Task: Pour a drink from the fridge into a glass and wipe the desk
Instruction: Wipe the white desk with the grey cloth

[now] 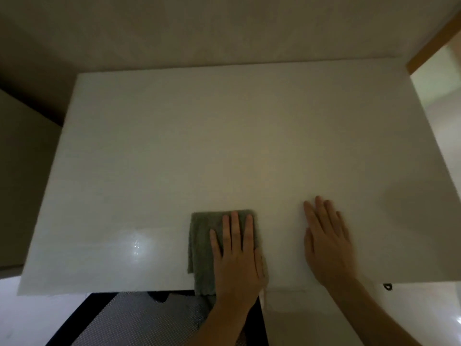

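The left hand [237, 255] lay flat, fingers spread, pressing the green cloth [202, 245] at the desk's [174, 146] six o'clock edge to wipe, while the right hand [326, 243], flat and empty, braced at four o'clock.

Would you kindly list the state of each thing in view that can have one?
Cloth: folded, flat on the desk, its near end hanging over the front edge.
Left hand: open, fingers flat, pressing on the cloth.
Right hand: open, palm down on the bare desk, apart from the cloth.
Desk: a shiny patch left of the cloth, perhaps wet.
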